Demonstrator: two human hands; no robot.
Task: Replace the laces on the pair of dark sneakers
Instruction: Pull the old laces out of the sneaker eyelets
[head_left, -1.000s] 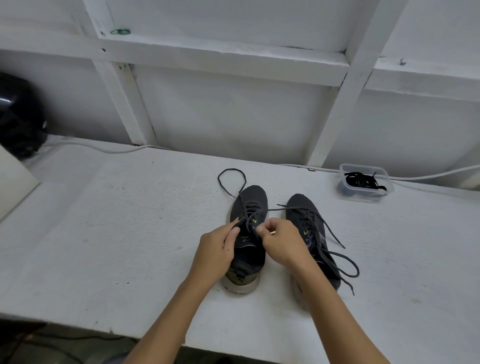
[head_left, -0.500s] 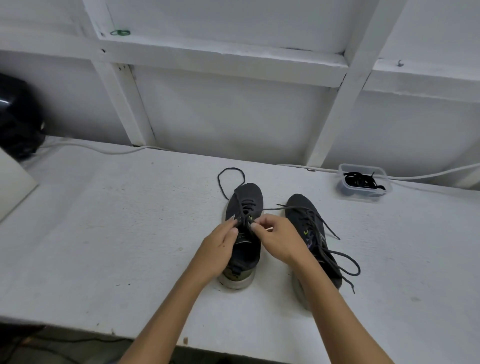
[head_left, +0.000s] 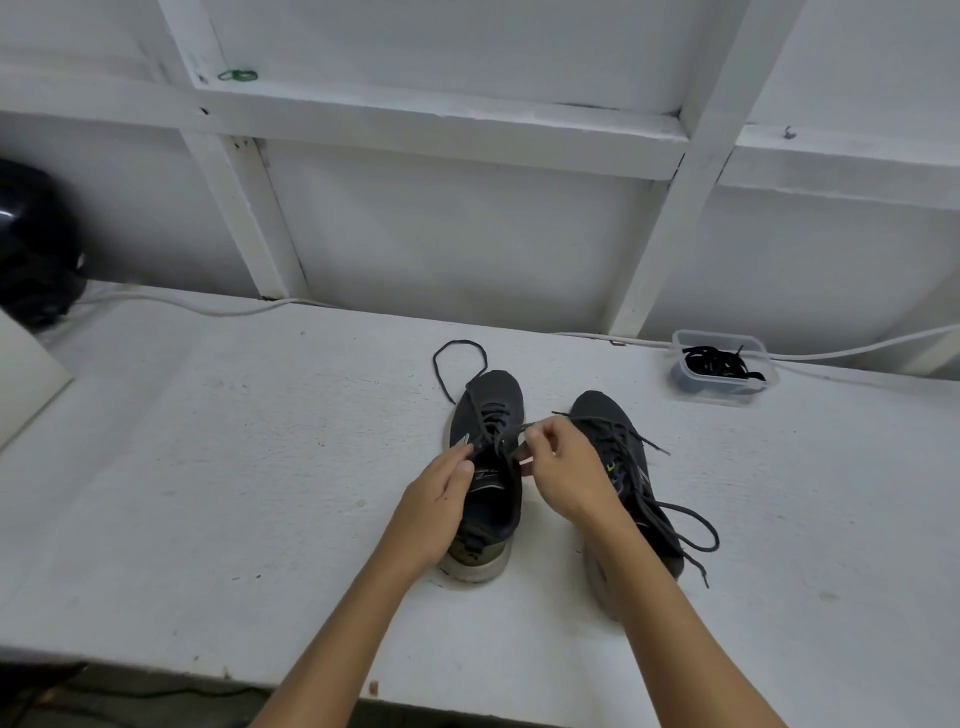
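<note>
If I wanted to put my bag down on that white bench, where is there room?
Bare bench lies left of the left sneaker, toward the black object. Another patch lies right of the right sneaker, nearer than the plastic tub. The middle is crowded with hands and laces.

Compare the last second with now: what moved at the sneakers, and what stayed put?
The right hand, pinching the lace of the left sneaker, has drawn it up and toward the right sneaker. The left hand stays at the left sneaker's tongue, fingers on the eyelet area. Both sneakers, the lace loop beyond the toe and the container of laces are unmoved.
</note>
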